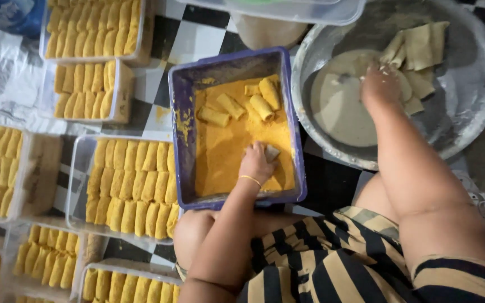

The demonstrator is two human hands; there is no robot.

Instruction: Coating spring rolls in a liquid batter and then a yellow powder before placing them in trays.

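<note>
Head view: left hand (255, 163) grasps a pale wet roll (271, 152) in the purple crumb tray (182, 112), pressing it into crumbs to coat. Right hand (380, 84) sits in the batter basin (467, 120) among uncoated rolls (419, 47); grip can't tell. Coated rolls (133, 185) fill clear tubs, left, on the floor.

One purple rectangular plastic tub of orange crumbs (183, 112) holds four crumb-coated rolls (262, 106). One round grey metal basin of pale batter (467, 112) holds perhaps six uncoated pale wrappers (419, 47), overlapping. About eight clear plastic containers of coated rolls (77, 168) are visible. Two hands.
</note>
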